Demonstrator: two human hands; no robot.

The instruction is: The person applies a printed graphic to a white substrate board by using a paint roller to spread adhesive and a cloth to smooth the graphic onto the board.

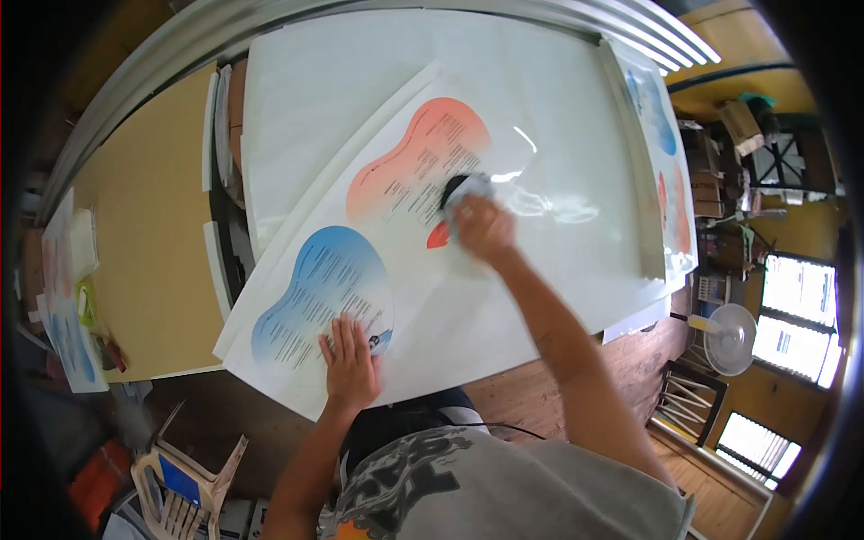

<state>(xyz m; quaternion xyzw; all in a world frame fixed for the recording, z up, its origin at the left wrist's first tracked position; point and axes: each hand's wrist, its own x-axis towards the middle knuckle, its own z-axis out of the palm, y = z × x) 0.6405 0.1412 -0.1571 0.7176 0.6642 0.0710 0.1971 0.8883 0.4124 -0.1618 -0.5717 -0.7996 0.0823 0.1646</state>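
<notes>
Tan table (pixel 144 234) fills left and centre of frame, carrying a big white board (pixel 360 81). On it, angled from lower left to upper centre, lies a white printed sheet (pixel 468 315) with 2 shapes: orange shape (pixel 409 162) at centre, blue shape (pixel 315 288) lower left of it. Left hand (pixel 351 360) flat on the sheet, fingers spread, fingertips on the blue shape's lower edge, gripping nothing. Right hand (pixel 481 225) at centre, fingers curled down over a pale cloth (pixel 468 191), pressing it on the orange shape's right edge; cloth blurred. Pedestal fan (pixel 729 337) at right edge.
</notes>
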